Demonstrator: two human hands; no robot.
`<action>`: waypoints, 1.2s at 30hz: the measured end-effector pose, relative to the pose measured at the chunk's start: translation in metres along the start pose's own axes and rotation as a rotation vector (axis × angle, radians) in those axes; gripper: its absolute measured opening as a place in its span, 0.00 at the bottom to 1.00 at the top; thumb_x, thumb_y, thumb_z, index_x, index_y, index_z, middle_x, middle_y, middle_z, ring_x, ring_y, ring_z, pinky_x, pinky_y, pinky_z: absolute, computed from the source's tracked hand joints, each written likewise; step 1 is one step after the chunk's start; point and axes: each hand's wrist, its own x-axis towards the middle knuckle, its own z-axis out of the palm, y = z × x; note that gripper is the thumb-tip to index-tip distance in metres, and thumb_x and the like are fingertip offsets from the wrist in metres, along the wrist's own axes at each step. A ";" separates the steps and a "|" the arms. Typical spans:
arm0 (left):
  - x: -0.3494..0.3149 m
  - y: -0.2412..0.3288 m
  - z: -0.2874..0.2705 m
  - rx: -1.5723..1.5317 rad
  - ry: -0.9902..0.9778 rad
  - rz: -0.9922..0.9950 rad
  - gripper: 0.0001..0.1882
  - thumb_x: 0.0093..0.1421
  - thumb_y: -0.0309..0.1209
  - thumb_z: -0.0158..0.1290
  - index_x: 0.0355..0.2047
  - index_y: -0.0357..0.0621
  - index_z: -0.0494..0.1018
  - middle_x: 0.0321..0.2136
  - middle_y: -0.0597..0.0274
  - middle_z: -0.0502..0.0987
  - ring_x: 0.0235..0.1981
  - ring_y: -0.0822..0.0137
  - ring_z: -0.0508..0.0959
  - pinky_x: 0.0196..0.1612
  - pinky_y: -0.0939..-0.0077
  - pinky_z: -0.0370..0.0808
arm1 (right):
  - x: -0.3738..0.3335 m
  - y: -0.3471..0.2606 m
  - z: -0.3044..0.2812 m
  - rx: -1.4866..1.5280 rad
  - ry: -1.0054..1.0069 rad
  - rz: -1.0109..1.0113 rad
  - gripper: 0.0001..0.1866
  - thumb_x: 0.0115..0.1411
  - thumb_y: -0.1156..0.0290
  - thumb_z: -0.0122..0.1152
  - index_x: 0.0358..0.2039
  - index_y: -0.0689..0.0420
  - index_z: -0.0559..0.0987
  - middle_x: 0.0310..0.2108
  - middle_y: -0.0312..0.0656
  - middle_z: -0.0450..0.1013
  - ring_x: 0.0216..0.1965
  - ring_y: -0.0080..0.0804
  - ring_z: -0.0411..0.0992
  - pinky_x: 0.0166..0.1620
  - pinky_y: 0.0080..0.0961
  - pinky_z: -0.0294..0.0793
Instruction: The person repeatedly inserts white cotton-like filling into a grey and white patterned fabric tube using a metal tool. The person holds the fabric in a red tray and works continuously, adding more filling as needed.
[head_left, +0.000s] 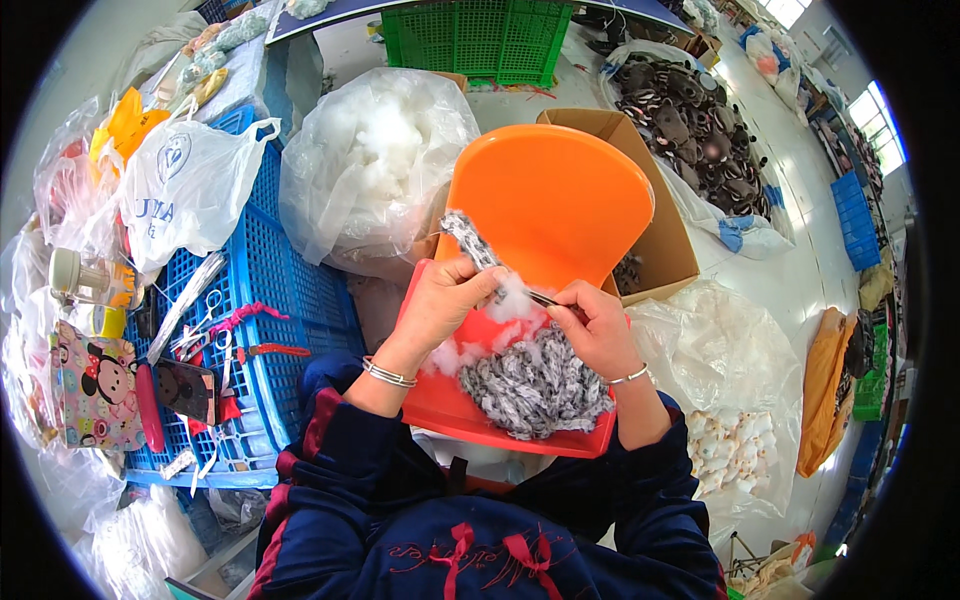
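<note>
- Left hand (447, 300) pinching a gray knit tube (468, 238)
- Right hand (598, 328) gripping a dark tool (542, 299), tip at white fluff (514, 304)
- Gray knit pieces (535, 388) heaped on the red tray (430, 398)

We see a slim, fuzzy tube (468, 238), mottled grey and white, slanting up toward the left, with loose white fluff (514, 303) at its lower end. A thin dark tool (541, 299) meets that fluff from the right. Below, similar grey pieces (535, 390) lie heaped on red plastic (432, 398).
</note>
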 end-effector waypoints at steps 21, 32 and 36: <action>-0.005 -0.007 0.005 0.012 -0.001 0.111 0.13 0.61 0.32 0.58 0.23 0.36 0.77 0.18 0.75 0.72 0.21 0.85 0.67 0.22 0.84 0.63 | -0.003 -0.002 0.003 0.043 -0.011 0.040 0.04 0.59 0.76 0.60 0.31 0.63 0.75 0.24 0.40 0.72 0.24 0.24 0.70 0.29 0.21 0.68; -0.009 -0.019 0.030 -0.168 -0.063 0.020 0.12 0.64 0.31 0.55 0.25 0.38 0.76 0.21 0.70 0.75 0.23 0.82 0.70 0.26 0.86 0.65 | 0.001 0.003 0.018 0.330 -0.026 0.184 0.06 0.62 0.75 0.58 0.35 0.64 0.75 0.28 0.35 0.73 0.29 0.17 0.69 0.33 0.18 0.70; -0.007 -0.016 0.030 -0.083 -0.020 -0.021 0.13 0.64 0.32 0.55 0.23 0.41 0.75 0.18 0.71 0.72 0.19 0.81 0.68 0.23 0.85 0.62 | -0.001 0.009 0.008 0.193 -0.069 0.179 0.06 0.61 0.74 0.60 0.35 0.64 0.76 0.27 0.38 0.73 0.28 0.19 0.70 0.32 0.19 0.70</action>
